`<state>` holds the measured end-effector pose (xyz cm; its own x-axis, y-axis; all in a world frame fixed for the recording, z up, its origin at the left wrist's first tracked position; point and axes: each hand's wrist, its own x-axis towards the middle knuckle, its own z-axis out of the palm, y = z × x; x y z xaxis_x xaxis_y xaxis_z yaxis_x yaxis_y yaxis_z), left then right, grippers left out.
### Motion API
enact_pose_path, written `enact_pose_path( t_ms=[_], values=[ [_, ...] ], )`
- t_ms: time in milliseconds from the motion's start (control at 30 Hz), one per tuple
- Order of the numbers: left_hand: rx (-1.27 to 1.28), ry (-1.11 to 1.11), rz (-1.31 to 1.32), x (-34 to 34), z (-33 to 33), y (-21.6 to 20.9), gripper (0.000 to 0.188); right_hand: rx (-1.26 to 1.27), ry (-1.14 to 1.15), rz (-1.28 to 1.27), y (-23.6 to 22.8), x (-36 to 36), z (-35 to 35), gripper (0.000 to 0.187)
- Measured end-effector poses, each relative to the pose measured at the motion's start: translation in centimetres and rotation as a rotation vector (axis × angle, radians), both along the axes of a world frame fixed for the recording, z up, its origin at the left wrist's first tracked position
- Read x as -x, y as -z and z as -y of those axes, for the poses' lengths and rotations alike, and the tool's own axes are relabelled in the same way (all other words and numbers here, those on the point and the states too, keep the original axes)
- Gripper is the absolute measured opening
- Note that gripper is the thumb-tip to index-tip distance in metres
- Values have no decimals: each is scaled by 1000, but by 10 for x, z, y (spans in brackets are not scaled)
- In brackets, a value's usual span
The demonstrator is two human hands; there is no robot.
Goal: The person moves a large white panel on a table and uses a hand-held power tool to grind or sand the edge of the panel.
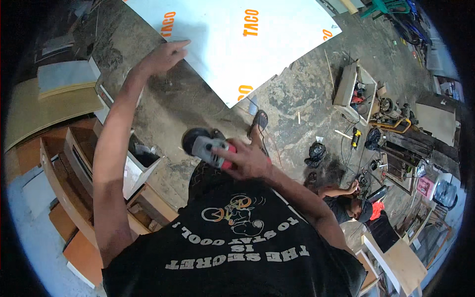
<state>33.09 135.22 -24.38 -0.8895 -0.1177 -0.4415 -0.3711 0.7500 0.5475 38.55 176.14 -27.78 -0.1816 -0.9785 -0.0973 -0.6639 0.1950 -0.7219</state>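
Note:
My right hand (250, 158) is wrapped round a red and grey angle grinder (217, 151) in front of my body. The grinder has a black round head (195, 141) at its left end. My left hand (168, 57) is stretched forward at the left edge of a large white sheet (222, 49) with orange printing. Its index finger points out over the sheet and the other fingers are partly bent. Whether it touches the sheet I cannot tell. The sheet lies at the top of the view, one corner toward me.
Wooden cabinet frames (74, 168) and stacked boards (67, 84) stand on my left. To the right are an open wooden box of tools (356, 94), a yellow drill (355, 138), a black bag (315, 154) and cables. A co-worker (354, 208) crouches at the lower right.

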Motion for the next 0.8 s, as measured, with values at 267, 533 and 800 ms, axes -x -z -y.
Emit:
enact_pose_path(
  t_ms=[267, 533, 800],
  values=[
    [188, 415, -529, -27, -116, 12, 65, 5, 95, 5, 8, -40, -22, 85],
    [289, 506, -425, 18, -167, 51, 79, -314, 460, 23, 3, -10, -152, 87],
    [255, 370, -342, -14, -164, 55, 87, 230, 1228, 216, 39, 12, -240, 99]
  ],
)
